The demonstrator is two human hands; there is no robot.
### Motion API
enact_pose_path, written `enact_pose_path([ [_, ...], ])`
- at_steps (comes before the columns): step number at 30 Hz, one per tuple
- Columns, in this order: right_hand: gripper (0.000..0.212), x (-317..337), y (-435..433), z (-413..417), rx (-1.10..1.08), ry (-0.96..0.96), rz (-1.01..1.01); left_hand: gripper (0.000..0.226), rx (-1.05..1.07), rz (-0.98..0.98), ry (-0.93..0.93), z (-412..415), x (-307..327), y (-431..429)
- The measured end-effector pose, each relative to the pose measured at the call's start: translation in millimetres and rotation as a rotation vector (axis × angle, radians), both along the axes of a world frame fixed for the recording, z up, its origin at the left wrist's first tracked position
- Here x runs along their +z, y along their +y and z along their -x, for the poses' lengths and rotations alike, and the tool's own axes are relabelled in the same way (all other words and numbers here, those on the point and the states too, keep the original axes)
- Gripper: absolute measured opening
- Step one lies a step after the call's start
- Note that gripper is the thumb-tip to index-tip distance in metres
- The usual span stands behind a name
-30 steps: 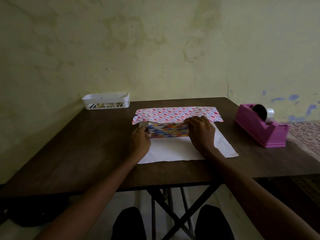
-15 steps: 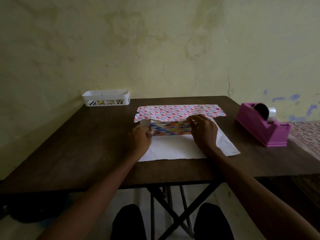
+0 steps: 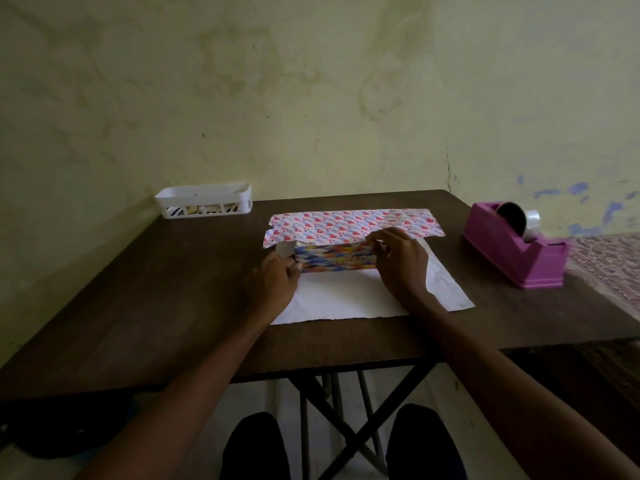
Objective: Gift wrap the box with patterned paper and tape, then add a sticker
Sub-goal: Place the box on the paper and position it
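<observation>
White basket [image 3: 204, 202] far left on tabletop [image 3: 156, 306]. Left hand [image 3: 273, 282] grips left end of box [image 3: 334, 259], which sits mid-tabletop on patterned paper [image 3: 349, 225]. Right hand [image 3: 398, 261] prob. pinches paper edge at box top. Pink tape dispenser [image 3: 516, 251] at right.

Dark table [image 3: 138, 306], white basket [image 3: 204, 195], perhaps rug [image 3: 611, 263].

The left hand [image 3: 273, 280] and right hand [image 3: 400, 263] reach forward (fingers curled).
</observation>
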State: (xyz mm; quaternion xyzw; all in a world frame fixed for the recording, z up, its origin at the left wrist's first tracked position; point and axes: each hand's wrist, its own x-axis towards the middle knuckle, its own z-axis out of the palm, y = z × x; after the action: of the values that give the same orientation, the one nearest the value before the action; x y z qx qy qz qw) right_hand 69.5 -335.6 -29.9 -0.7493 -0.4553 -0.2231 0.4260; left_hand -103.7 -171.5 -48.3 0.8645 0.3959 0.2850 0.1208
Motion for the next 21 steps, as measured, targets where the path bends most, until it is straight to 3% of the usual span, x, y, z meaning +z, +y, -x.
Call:
enact_pose_path([
  [15,0.023,0.7,-2.4,1.1,-0.002,-0.033,0.023,0.035,0.034,0.013,0.002,0.5,0.9,-3.5],
  [19,0.023,-0.1,-0.9,0.6,-0.009,-0.046,0.038,0.025,-0.038,0.006,-0.219,-1.2,9.0,-10.5],
  [21,0.024,-0.4,-0.6,-0.2,-0.022,-0.045,0.037,0.020,-0.110,-0.122,-0.326,1.1,15.0,-17.0],
])
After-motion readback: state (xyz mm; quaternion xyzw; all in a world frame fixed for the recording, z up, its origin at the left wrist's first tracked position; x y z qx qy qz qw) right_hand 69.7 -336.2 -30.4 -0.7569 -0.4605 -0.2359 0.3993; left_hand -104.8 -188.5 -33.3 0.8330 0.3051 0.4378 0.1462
